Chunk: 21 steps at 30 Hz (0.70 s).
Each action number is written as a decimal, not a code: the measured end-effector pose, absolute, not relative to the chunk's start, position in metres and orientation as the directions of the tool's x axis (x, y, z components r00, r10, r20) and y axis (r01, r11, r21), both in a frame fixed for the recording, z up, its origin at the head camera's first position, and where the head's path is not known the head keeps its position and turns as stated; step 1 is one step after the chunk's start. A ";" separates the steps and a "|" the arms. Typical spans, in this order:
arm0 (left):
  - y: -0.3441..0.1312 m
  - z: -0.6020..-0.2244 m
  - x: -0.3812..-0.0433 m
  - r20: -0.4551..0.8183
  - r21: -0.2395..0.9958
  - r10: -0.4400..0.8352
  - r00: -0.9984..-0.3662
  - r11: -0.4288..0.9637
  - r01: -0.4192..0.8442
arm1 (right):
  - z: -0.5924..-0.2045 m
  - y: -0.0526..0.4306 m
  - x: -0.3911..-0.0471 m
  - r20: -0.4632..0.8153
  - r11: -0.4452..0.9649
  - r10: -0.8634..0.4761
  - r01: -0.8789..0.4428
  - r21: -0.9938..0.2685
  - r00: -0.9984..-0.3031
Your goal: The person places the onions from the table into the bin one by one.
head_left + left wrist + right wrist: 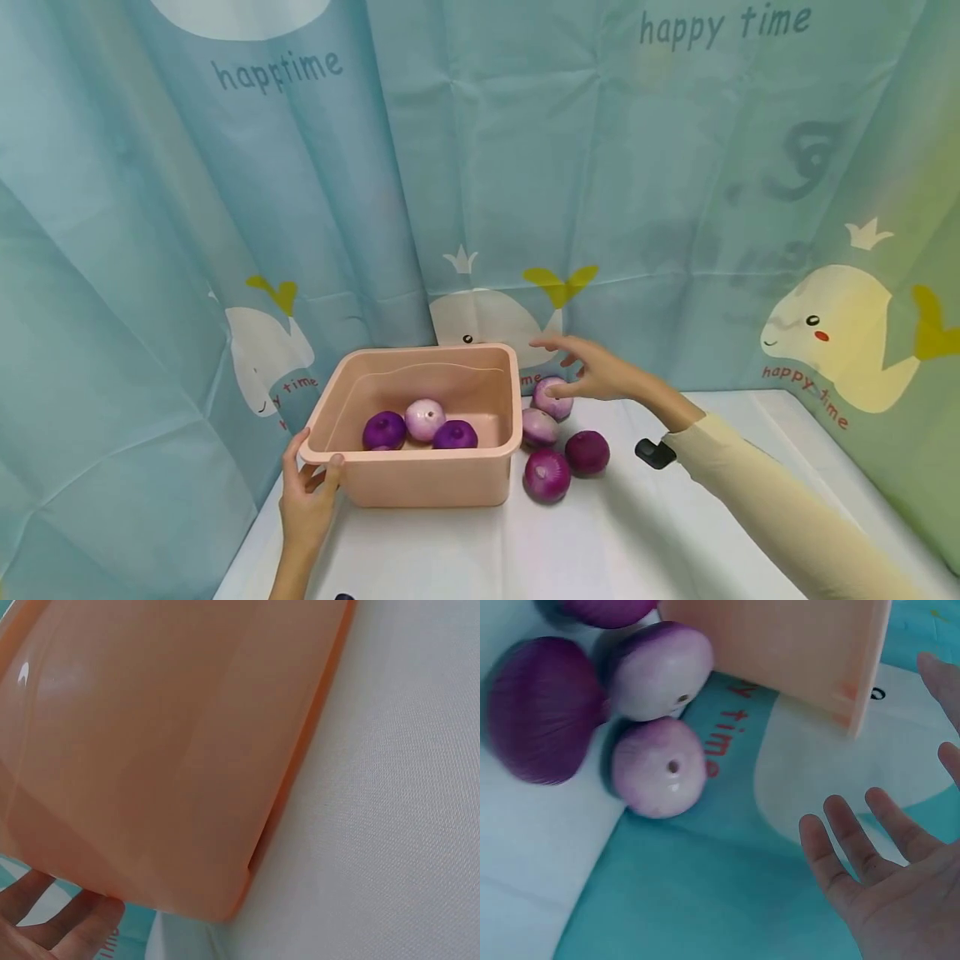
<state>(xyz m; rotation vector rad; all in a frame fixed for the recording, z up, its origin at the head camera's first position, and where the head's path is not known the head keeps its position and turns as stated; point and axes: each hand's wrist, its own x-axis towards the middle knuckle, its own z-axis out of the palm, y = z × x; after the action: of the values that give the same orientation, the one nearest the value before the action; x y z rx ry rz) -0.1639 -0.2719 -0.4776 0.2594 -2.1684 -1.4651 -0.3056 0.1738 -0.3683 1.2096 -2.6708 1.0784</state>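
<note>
A pink plastic bin stands on the table, holding several onions, among them a pale one and a dark purple one. My left hand grips the bin's near left corner, thumb at the front and fingers along the left side. Beside the bin's right wall lies a loose group: two pale onions and two deep purple ones. Above the farthest pale onion hovers my right hand, fingers spread apart and nothing in it, as the right wrist view also shows.
A light blue curtain with whale prints hangs behind and along both sides of the white table. The bin's far side stands close to it. A black device is on the right wrist.
</note>
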 end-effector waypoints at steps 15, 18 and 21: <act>-0.273 -0.479 -0.164 0.294 0.908 -0.430 -0.854 0.405 0.108 | -0.409 0.213 -0.288 0.237 0.498 -0.600 -0.589 -0.636 -0.764; -0.272 -0.479 -0.164 0.294 0.908 -0.432 -0.853 0.405 0.108 | -0.424 0.218 -0.284 0.234 0.466 -0.615 -0.587 -0.662 -0.753; -0.272 -0.478 -0.164 0.298 0.908 -0.429 -0.853 0.404 0.114 | -0.439 0.223 -0.279 0.203 0.455 -0.614 -0.552 -0.698 -0.763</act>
<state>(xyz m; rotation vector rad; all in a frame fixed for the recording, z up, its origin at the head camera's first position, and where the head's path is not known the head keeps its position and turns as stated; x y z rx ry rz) -0.1642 -0.2717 -0.4785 0.2679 -2.1714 -1.4602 -0.2791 0.2226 -0.4390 1.1024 -2.7463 1.2699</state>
